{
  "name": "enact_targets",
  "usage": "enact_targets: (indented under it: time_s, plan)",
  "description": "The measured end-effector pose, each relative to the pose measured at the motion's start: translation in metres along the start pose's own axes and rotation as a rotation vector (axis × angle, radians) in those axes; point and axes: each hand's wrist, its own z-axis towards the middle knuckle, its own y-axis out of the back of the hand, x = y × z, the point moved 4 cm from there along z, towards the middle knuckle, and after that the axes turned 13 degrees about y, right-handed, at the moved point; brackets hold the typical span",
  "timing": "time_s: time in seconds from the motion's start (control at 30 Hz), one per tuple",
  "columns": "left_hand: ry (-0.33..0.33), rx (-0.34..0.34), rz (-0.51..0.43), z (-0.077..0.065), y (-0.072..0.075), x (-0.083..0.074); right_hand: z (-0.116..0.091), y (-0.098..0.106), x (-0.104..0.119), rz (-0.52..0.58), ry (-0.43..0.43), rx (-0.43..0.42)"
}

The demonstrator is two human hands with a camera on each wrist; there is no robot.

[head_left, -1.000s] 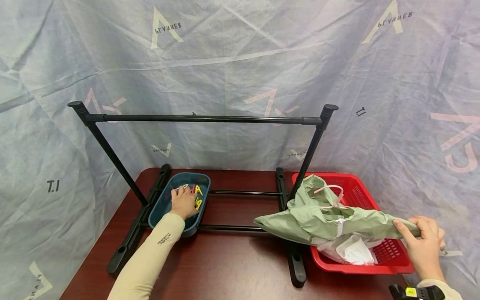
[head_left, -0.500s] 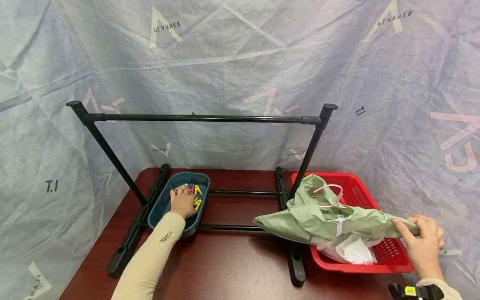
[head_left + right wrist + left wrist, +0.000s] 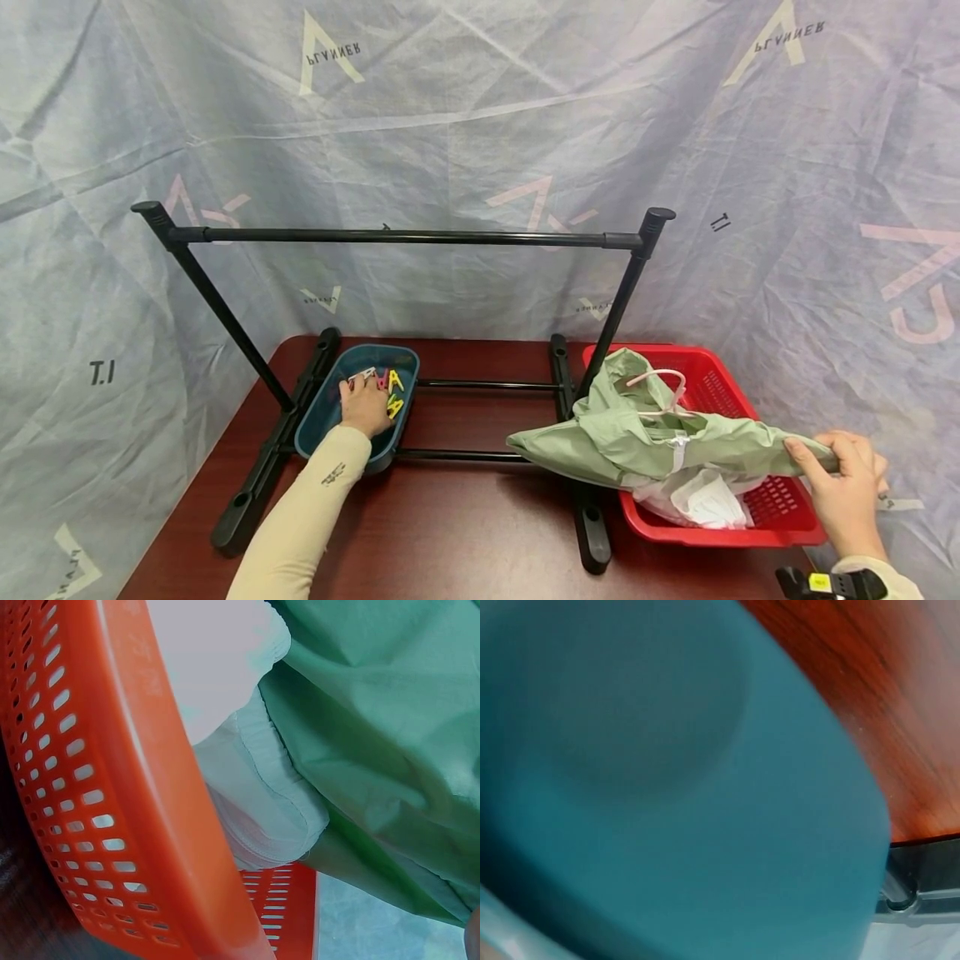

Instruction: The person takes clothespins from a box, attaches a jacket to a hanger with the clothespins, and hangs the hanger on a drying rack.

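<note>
Inside the dark blue plastic bin (image 3: 315,433), my left hand (image 3: 364,407) reaches down among several small plastic clips (image 3: 395,404), yellow, pink and pale. Its fingertips are hidden from the head camera, so I cannot tell whether they hold a clip. In the left wrist view only the bin's smooth blue wall (image 3: 780,825) fills the foreground. My right hand (image 3: 846,487) grips the right end of a light green garment (image 3: 637,450), thumb on the near side. A pink hanger (image 3: 678,383) pokes its hook out at the garment's neck. The garment lies across the red basket.
Below the green cloth, white fabric (image 3: 712,500) lies in the red perforated basket (image 3: 780,537). A black clothes rack (image 3: 412,237) stands on the dark red table (image 3: 465,533), its right foot beside the basket and its left by the bin. A grey cloth backdrop (image 3: 450,150) hangs behind.
</note>
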Motion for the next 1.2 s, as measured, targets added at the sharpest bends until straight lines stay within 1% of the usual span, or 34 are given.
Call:
enact_targets:
  time_s: [0.17,0.3,0.53,0.87,1.07,1.2]
  plan:
    - [-0.004,-0.012,-0.001,-0.002,-0.001,0.001,0.000,0.000,0.000,0.000,0.003,0.009]
    - [-0.002,-0.037,-0.001,-0.001,-0.001,0.002,-0.001,0.000,-0.001,0.010,0.003,0.012]
    - [-0.007,-0.115,0.005,0.000,0.004,0.003,-0.001,0.000,-0.002,0.022,0.005,0.011]
    - [0.002,-0.146,-0.020,-0.003,0.011,0.005,-0.002,-0.001,-0.001,0.028,-0.005,0.028]
    - [-0.006,-0.183,-0.050,-0.005,0.014,0.008,-0.003,-0.001,-0.003,0.025,-0.015,0.034]
    - [-0.012,-0.219,-0.073,-0.007,0.017,0.009,-0.003,-0.001,-0.003,0.024,-0.011,0.038]
